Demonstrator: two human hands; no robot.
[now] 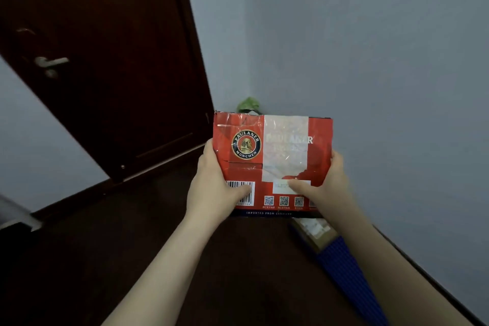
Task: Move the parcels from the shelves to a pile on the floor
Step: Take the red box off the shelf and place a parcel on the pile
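From the head camera, I have the red parcel (272, 164) out in front of me at arm's length. It is in the air above the dark floor (132, 246), to the right of the brown door (105, 61) and facing the corner of the grey walls.

My left hand (214, 188) grips its lower left edge, with the thumb lying across the barcode and the fingers hidden behind. My right hand (320, 182) grips the lower right edge the same way, thumb on a small white label.

I judge it a stiff, flat cardboard carton. It seems light enough, since I carry it by two low corners, though its true weight does not show. The wide strip of clear tape down the front looks glossy and could slip under a thumb, so the bare printed card at the side edges is the better hold. The top edge is ragged and torn, so I would keep my fingers off it.

The front is red with a round Paulaner München badge, a row of small square codes and a dark band along the bottom.

Just beyond the parcel, low on the right by the wall, lie a brown box (315, 230) and something blue (344, 272). That is probably the pile.
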